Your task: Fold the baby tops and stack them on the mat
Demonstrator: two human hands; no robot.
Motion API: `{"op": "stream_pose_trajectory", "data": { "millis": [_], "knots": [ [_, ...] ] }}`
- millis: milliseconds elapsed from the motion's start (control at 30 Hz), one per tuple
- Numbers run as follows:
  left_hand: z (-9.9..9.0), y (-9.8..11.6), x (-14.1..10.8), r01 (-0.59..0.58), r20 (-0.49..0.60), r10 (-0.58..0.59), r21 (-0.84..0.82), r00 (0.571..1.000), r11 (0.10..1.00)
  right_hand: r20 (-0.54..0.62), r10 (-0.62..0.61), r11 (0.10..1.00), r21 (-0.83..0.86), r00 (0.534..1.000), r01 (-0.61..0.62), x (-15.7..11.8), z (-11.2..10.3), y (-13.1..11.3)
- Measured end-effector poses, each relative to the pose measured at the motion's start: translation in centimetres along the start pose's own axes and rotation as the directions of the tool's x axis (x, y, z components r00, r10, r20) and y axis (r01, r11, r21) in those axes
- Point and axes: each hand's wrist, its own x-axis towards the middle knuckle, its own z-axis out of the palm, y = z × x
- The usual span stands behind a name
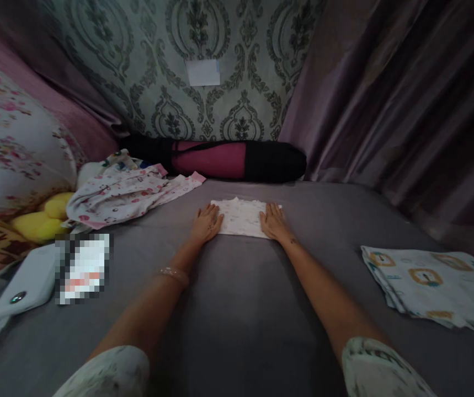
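In the head view, the small white cloth [241,218] lay at twelve o'clock, apparently already folded into a neat rectangle; the left hand [208,222] and right hand [273,220] rested open on its ends, gripping nothing. The crumpled garment [116,196] at eleven was unfolded; the patterned cloth [431,284] at two looked folded. Neither obstructed the hands.

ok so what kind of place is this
Likely a bedroom, seen from on top of a bed: a flat grey sheet, a white pillow with pink flowers, and long mauve curtains hanging beside a damask-patterned wall.
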Motion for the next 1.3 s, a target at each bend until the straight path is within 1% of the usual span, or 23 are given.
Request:
{"op": "stream_pose_trajectory", "data": {
  "millis": [100,233,367,467,567,633,733,867,1033,1133,1233,1300],
  "knots": [
    [0.1,-0.1,0.0,-0.007,0.016,0.007,0.008,1.000,1.000,0.009,-0.004,1.000,0.009,1.000,0.004,0.0,0.4,0.2],
    [0.0,-0.1,0.0,0.000,0.020,0.000,-0.003,1.000,1.000,0.027,-0.002,1.000,0.005,1.000,0.002,0.1,0.3,0.3],
    [-0.1,0.0,-0.1,-0.007,-0.014,0.006,-0.019,1.000,1.000,0.069,0.021,1.000,-0.001,0.997,-0.021,0.4,-0.3,0.0],
    [-0.1,0.0,-0.1,-0.010,-0.034,0.009,-0.022,0.999,1.000,0.026,0.004,1.000,0.005,1.000,-0.004,0.4,-1.0,-1.0],
    [0.1,-0.1,-0.1,-0.021,-0.042,0.020,-0.027,0.999,0.999,-0.018,-0.056,0.998,0.012,0.998,0.056,0.2,-1.4,-2.4],
    [0.2,-0.2,-0.1,-0.019,-0.043,0.018,-0.029,0.999,0.999,0.004,-0.075,0.997,0.019,0.997,0.075,-0.1,-1.3,-3.1],
    [0.2,-0.2,0.0,-0.008,-0.034,0.007,-0.030,0.999,1.000,0.037,-0.064,0.998,0.022,0.997,0.063,-0.4,-0.8,-3.6],
    [0.1,-0.1,-0.1,-0.003,-0.034,0.002,-0.030,0.999,1.000,0.043,-0.060,0.998,0.024,0.997,0.059,-0.4,-0.5,-3.5],
    [0.1,0.0,-0.1,0.009,-0.045,-0.011,-0.039,0.999,0.999,0.089,-0.046,0.999,0.021,0.995,0.045,-0.3,-0.9,-3.4],
    [0.1,0.0,0.0,0.013,-0.051,-0.016,-0.053,0.999,0.998,0.086,-0.055,0.998,0.018,0.995,0.054,-0.1,-1.3,-4.2],
    [0.1,-0.1,0.0,0.033,-0.076,-0.038,-0.065,0.996,0.997,0.046,-0.107,0.994,0.034,0.993,0.106,0.2,-1.4,-5.7],
    [0.2,-0.3,0.1,0.054,-0.099,-0.062,-0.079,0.993,0.995,0.048,-0.132,0.990,0.055,0.990,0.129,0.4,-1.1,-6.7]
  ]
}}
